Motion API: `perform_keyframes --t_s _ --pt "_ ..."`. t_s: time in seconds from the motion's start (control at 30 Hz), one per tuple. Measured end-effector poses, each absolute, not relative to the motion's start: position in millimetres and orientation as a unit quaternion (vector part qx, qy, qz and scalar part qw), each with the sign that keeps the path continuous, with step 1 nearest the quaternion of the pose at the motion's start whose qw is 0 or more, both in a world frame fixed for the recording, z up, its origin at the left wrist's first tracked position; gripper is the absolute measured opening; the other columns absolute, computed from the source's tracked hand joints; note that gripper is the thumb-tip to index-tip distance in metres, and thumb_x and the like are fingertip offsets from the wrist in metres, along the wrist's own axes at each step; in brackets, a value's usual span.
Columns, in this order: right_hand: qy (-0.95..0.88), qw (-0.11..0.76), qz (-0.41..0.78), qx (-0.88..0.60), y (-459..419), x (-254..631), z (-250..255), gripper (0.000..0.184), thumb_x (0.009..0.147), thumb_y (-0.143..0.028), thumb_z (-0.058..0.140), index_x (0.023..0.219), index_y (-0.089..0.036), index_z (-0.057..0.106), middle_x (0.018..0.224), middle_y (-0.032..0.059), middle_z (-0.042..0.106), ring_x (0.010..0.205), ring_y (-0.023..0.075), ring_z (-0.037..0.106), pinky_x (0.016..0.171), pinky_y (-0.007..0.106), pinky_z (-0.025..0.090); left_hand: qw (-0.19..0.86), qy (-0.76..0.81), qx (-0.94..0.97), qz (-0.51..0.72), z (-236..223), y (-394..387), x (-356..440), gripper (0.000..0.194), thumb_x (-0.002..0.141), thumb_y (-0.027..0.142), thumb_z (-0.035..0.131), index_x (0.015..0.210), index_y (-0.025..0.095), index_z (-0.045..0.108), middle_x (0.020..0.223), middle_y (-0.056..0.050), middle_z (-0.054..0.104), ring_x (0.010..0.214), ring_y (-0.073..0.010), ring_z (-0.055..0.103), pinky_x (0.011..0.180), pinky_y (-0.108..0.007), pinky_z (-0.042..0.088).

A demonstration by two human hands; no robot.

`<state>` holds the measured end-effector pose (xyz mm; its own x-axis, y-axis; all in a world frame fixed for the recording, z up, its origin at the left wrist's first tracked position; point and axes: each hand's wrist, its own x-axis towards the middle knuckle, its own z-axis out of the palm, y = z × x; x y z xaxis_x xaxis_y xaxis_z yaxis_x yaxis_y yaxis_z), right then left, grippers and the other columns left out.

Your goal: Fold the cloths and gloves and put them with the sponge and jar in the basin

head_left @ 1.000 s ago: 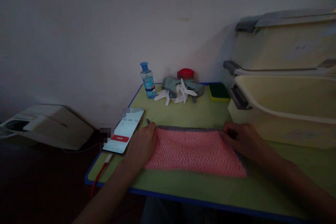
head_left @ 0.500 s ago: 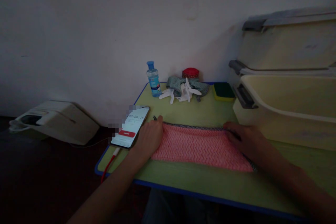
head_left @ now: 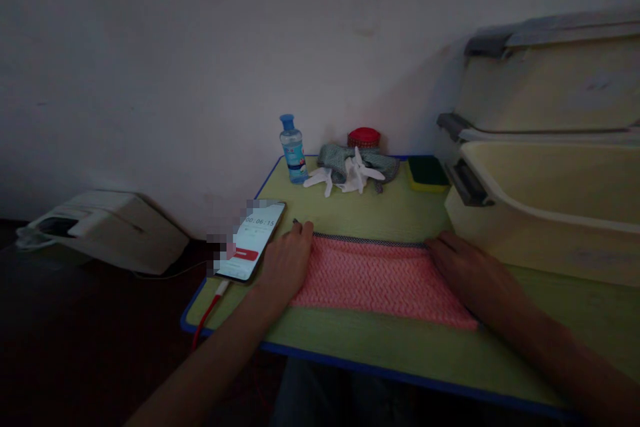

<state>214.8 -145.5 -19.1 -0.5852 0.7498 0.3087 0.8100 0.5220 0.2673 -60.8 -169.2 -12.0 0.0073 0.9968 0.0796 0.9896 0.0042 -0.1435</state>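
Note:
A pink knitted cloth (head_left: 377,277) with a dark checked border lies flat on the green table (head_left: 390,347). My left hand (head_left: 286,261) rests flat on the cloth's left end, fingers stretched toward its far corner. My right hand (head_left: 465,273) lies flat on the cloth's right end, fingers extended along the far edge. Neither hand lifts the cloth.
A phone (head_left: 251,239) with a lit timer screen and a red cable lies at the table's left edge. At the back stand a small bottle (head_left: 293,150), a red-lidded jar (head_left: 364,137), grey cloth with white gloves (head_left: 353,171) and a sponge (head_left: 426,173). Stacked cream plastic bins (head_left: 550,167) stand at the right.
My right hand has flattened onto the cloth's right end and slid slightly nearer. My left hand has crept a little toward the far left corner. The camera shifted left early on.

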Motion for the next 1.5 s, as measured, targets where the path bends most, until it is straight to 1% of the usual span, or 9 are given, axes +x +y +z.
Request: perform_keyframes --t_s 0.17,0.33,0.47,0.63,0.77,0.9,1.03,1.2,1.5 --pt "-0.872 0.129 -0.224 -0.416 -145.2 215.7 -19.9 0.033 0.072 0.009 0.038 0.086 -0.01 0.061 0.073 0.0073 0.062 0.06 0.0163 0.061 0.055 0.026 0.05 0.074 -0.704 -0.706 0.01 -12.0 -169.1 -61.5 0.026 0.088 0.009 0.025 0.095 0.015 0.05 0.092 -0.01 0.06 0.081 -0.0221 0.065 0.061 -0.031 0.05" --pt "-0.875 0.149 -0.224 -0.403 -145.7 216.0 -20.7 0.035 0.072 0.01 0.036 0.084 -0.011 0.061 0.074 0.007 0.063 0.059 0.0153 0.061 0.054 0.025 0.05 0.059 -0.713 -0.698 0.021 -9.9 -169.1 -60.0 0.024 0.086 0.007 0.028 0.098 0.014 0.048 0.094 -0.011 0.06 0.083 -0.0213 0.065 0.062 -0.029 0.049" --pt "-0.876 0.152 -0.222 -0.399 -147.2 215.3 -18.9 0.034 0.071 0.01 0.036 0.082 -0.011 0.061 0.074 0.0078 0.063 0.057 0.0158 0.061 0.052 0.025 0.049 0.062 -0.709 -0.702 0.026 -9.6 -168.3 -59.9 0.03 0.084 0.003 0.025 0.1 0.013 0.048 0.095 -0.012 0.06 0.083 -0.0217 0.065 0.063 -0.03 0.049" --pt "-0.883 0.148 -0.204 -0.395 -146.8 215.6 -19.0 0.036 0.071 0.01 0.035 0.08 -0.011 0.063 0.078 0.0096 0.064 0.061 0.0161 0.062 0.057 0.027 0.052 0.052 -0.704 -0.708 0.023 -10.6 -166.5 -59.8 0.033 0.082 0.002 0.024 0.101 0.013 0.048 0.102 -0.014 0.06 0.084 -0.0225 0.065 0.065 -0.032 0.05" --pt "-0.883 0.148 -0.209 -0.394 -145.5 216.6 -21.1 0.035 0.072 0.009 0.035 0.078 -0.01 0.063 0.079 0.0103 0.064 0.061 0.0166 0.062 0.057 0.027 0.052 0.011 -0.733 -0.68 0.001 -9.9 -166.0 -59.9 0.033 0.084 0.004 0.026 0.112 0.012 0.042 0.095 -0.014 0.064 0.086 -0.0237 0.066 0.066 -0.031 0.049" --pt "-0.883 0.149 -0.209 -0.394 -145.1 216.6 -21.7 0.032 0.071 0.008 0.037 0.076 -0.011 0.061 0.074 0.0087 0.062 0.059 0.0163 0.061 0.055 0.027 0.051 -0.006 -0.741 -0.672 -0.004 -8.6 -166.7 -60.7 0.031 0.084 0.004 0.025 0.111 0.011 0.04 0.09 -0.014 0.065 0.085 -0.0241 0.066 0.066 -0.032 0.048" --pt "-0.881 0.162 -0.212 -0.392 -146.4 214.8 -20.1 0.029 0.071 0.008 0.036 0.075 -0.012 0.058 0.072 0.0075 0.06 0.057 0.0162 0.06 0.053 0.026 0.049 0.003 -0.735 -0.678 0.002 -9.9 -167.1 -61.4 0.03 0.083 0.002 0.024 0.103 0.013 0.043 0.088 -0.013 0.064 0.084 -0.0232 0.066 0.065 -0.031 0.048" --pt "-0.883 0.16 -0.209 -0.389 -146.7 213.5 -18.8 0.026 0.072 0.005 0.036 0.07 -0.015 0.052 0.065 0.0052 0.056 0.053 0.0152 0.057 0.051 0.026 0.045 0.045 -0.714 -0.699 0.015 -13.5 -166.8 -61.2 0.031 0.083 0.0 0.024 0.1 0.013 0.046 0.098 -0.013 0.057 0.084 -0.0205 0.064 0.067 -0.03 0.049" --pt "-0.881 0.146 -0.172 -0.416 -147.2 215.3 -21.3 0.024 0.075 0.001 0.037 0.079 -0.015 0.053 0.073 0.0067 0.058 0.063 0.0174 0.059 0.057 0.027 0.047 0.066 -0.709 -0.702 0.026 -11.6 -168.8 -59.1 0.03 0.085 0.005 0.024 0.1 0.013 0.049 0.103 -0.012 0.052 0.083 -0.0196 0.062 0.066 -0.03 0.05"
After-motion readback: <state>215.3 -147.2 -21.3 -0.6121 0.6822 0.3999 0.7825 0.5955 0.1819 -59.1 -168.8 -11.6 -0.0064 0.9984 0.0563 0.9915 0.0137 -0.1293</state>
